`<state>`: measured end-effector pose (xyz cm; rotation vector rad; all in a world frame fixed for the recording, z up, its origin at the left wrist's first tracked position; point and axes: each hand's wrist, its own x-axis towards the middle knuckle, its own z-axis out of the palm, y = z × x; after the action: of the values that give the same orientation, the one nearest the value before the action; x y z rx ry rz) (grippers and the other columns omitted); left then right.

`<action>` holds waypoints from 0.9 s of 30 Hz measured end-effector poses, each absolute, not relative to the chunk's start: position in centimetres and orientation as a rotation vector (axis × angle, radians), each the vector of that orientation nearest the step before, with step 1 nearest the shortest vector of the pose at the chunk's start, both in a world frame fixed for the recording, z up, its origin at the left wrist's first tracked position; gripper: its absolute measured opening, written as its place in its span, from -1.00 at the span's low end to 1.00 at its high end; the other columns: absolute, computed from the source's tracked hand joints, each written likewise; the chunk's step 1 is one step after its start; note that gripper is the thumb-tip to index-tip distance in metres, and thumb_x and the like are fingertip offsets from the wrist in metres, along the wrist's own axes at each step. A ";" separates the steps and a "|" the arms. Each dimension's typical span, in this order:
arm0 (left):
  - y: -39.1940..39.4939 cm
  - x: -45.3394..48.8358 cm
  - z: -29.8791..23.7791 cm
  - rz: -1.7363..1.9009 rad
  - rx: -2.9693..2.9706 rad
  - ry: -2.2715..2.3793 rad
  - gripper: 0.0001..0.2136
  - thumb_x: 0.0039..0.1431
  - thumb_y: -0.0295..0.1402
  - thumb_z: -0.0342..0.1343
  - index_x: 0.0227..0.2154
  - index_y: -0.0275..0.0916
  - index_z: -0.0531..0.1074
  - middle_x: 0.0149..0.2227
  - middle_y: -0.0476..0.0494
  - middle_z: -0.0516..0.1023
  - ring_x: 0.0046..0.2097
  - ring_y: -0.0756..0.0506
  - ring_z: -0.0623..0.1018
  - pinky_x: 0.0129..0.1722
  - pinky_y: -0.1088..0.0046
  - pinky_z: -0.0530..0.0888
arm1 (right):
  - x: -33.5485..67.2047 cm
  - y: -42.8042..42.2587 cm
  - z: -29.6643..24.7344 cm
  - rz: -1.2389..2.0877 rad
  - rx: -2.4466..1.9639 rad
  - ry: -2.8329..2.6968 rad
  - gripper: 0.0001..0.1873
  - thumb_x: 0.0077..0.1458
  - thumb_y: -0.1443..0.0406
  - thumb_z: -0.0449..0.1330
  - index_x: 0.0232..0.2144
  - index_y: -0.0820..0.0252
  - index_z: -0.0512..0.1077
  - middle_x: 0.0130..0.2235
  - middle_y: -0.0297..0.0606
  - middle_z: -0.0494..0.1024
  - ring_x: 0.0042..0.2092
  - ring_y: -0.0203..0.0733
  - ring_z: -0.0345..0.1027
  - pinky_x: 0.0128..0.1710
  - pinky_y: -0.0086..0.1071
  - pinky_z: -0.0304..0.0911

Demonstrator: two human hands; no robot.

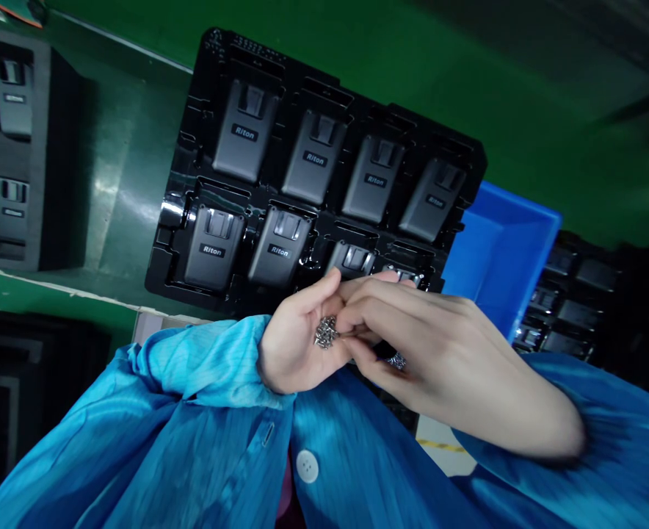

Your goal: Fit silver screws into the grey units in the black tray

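My left hand (305,338) is turned palm up and cupped, holding a small heap of tiny metal screws (325,333). Over it reaches my right hand (412,330), its thumb and fingertips pinched together at the edge of the heap. Whatever is between those fingertips is too small to make out. More shiny bits (396,360) show below the right hand's fingers. Just beyond both hands lies a black plastic tray (186,158) with two rows of dark grey cases marked "Riton", such as this case (211,250). My hands hide part of its near row.
A blue bin (501,242) stands right of the tray, with more black trays (572,294) of cases past it. On the left, a grey foam holder (41,154) carries similar cases. The green bench top (120,147) runs between the holder and the tray.
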<state>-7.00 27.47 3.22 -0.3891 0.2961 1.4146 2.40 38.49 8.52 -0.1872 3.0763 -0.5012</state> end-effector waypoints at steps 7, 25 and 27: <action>27.2 -6.9 2.6 1.424 -0.356 0.248 -0.49 0.41 -0.14 -0.28 0.12 -0.35 0.42 0.31 -0.17 0.34 0.47 -0.14 0.19 0.60 0.12 -0.15 | 2.3 38.6 8.3 -0.436 -0.253 3.066 -0.77 0.39 0.33 0.04 -0.31 0.31 0.40 -0.27 -0.24 0.45 -0.23 -0.25 0.35 -0.27 -0.33 0.12; 27.8 -7.2 2.8 1.396 -0.451 0.251 -0.47 0.42 -0.17 -0.31 -0.07 -0.37 0.54 0.22 -0.22 0.44 0.36 -0.12 0.35 0.55 0.14 0.00 | 2.9 39.2 8.3 -0.473 -0.270 3.028 -0.87 0.33 0.39 0.06 -0.29 0.28 0.38 -0.26 -0.28 0.44 -0.27 -0.29 0.34 -0.31 -0.33 0.15; 27.7 -7.3 2.6 1.393 -0.448 0.260 -0.47 0.42 -0.16 -0.31 -0.04 -0.36 0.52 0.21 -0.21 0.45 0.35 -0.13 0.36 0.53 0.12 0.02 | 2.9 39.3 8.6 -0.575 -0.230 3.031 -0.90 0.31 0.41 0.09 -0.29 0.27 0.38 -0.23 -0.28 0.46 -0.21 -0.30 0.36 -0.29 -0.35 0.20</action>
<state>-7.28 27.73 2.64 -0.4481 0.2595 1.3934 2.90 39.34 8.61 -0.2297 3.0312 -0.5746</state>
